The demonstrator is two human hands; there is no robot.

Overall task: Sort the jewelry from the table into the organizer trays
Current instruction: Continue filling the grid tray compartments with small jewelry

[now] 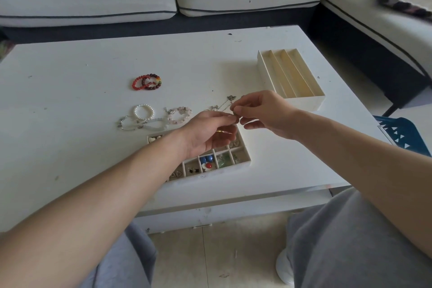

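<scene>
Well left of the fingers and farther out, two red bracelets (146, 82) lie overlapped on the table (70, 77). Nearer, a pearl bracelet (144, 112), some clear ones and a pink bracelet (179, 114) sit just left of the left hand (208, 131), not yet sorted. That hand hovers over the small tray (243, 161). Its thumb and forefinger are drawn narrow and, as far as I can see, pinch a thin necklace (231, 98). The right hand (264, 114) meets it tip to tip, thumb and forefinger pinching the same chain and the other fingers loosely curled. The pendant lies on the table just beyond the fingertips. Well right of the fingers and farther off stands the long tray (304, 103).

The step in hand looks like taking up the necklace. The next move probably calls for lifting it free without tangling, carrying it right, and laying it lengthwise in a slot.

The left hand and forearm cover much of the small tray. A gold glint under the left fingers cannot be identified. The chain is too fine to trace, and a second one may lie beside it.
</scene>
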